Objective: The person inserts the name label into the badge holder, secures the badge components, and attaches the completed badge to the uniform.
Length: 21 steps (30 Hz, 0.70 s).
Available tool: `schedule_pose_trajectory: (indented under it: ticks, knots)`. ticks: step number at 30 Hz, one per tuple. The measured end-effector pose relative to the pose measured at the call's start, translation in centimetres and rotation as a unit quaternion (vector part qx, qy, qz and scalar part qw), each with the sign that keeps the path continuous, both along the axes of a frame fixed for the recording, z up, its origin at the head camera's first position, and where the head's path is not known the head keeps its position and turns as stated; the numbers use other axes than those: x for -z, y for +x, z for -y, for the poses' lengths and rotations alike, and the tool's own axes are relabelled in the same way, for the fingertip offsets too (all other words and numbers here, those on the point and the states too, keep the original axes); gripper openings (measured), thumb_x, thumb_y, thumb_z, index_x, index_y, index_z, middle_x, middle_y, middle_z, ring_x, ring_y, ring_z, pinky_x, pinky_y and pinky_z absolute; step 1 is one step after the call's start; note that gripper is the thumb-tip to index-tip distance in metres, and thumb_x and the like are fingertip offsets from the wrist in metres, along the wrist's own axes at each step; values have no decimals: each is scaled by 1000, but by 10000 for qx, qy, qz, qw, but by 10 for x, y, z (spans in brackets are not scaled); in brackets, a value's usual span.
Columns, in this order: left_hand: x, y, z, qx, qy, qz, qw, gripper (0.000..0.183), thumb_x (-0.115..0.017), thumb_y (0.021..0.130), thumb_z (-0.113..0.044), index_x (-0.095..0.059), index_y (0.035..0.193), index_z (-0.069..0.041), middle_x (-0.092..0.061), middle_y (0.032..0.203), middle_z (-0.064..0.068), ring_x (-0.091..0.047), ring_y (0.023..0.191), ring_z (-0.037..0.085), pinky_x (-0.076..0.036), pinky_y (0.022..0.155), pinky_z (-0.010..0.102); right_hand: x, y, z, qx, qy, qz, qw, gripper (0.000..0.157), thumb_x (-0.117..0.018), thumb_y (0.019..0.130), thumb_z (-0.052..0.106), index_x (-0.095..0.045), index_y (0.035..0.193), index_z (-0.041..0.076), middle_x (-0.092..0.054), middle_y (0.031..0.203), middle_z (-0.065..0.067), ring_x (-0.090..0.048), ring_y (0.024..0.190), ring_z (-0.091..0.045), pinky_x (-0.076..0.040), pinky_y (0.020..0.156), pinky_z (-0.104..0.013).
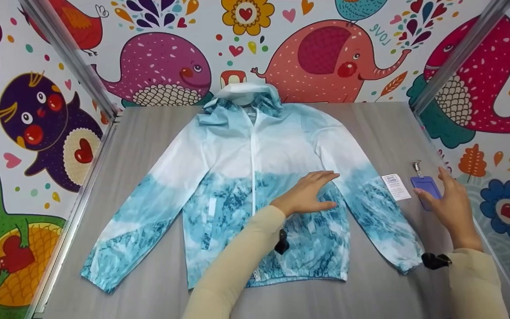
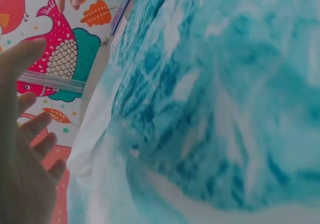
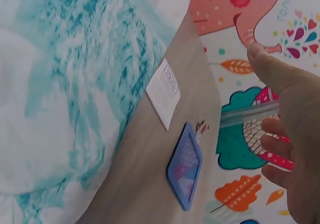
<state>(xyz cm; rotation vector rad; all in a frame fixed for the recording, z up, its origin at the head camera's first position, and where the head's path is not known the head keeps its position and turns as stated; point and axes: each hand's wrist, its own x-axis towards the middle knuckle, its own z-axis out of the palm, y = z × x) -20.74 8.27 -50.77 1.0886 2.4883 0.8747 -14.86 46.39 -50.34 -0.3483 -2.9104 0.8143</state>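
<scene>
A blue and white hooded jacket (image 1: 228, 195) lies spread face up with its sleeves angled outward. My left hand (image 1: 310, 195) is held over the right half of the jacket front, fingers extended and thumb apart, gripping nothing. On the right, my right hand (image 1: 454, 210) is beside a blue badge holder (image 1: 424, 185) with a metal clip, partly covering it in the head view; its fingers are spread and hold nothing. A white printed card (image 1: 396, 187) lies between the badge holder and the jacket's sleeve. In the right wrist view, the badge holder (image 3: 185, 166) shows whole, apart from the hand.
The grey wood-grain table (image 1: 144, 270) extends around the jacket. Panels with cartoon animals (image 1: 326, 66) stand along its back and sides, with metal posts (image 1: 454, 66) at the corners. The jacket's hood (image 1: 246, 93) reaches the back panel in the head view.
</scene>
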Motion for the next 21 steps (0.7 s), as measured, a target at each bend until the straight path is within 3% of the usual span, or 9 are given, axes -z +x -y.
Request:
schedule_pose_trajectory:
  ticks: [10, 17, 21]
  knots:
    - [-4, -11, -47, 11, -104, 454, 9989, 71, -57, 96, -53, -23, 156, -38, -24, 164, -10, -22, 154, 16, -29, 122, 43, 25, -2, -34, 737, -474, 513, 9948, 96, -58, 93, 55, -9, 159, 5, -25, 155, -37, -30, 137, -60, -35, 103, -71]
    - [-12, -18, -75, -47, -338, 609, 9976, 70, -58, 96, -51, -27, 156, -34, -28, 163, -10, -25, 152, 15, -31, 121, 36, 39, -4, -47, 1146, -952, 1358, 9795, 99, -54, 95, 57, -5, 157, -3, -15, 158, -36, -25, 140, -60, -31, 108, -69]
    - [-19, -20, -93, 30, -338, 756, 9966, 70, -57, 96, -50, -27, 157, -32, -29, 162, -9, -25, 152, 13, -30, 121, 33, 44, -6, -50, 1404, -983, 1523, 9734, 90, -51, 99, 51, -9, 155, -6, -20, 156, -37, -28, 140, -58, -30, 111, -66]
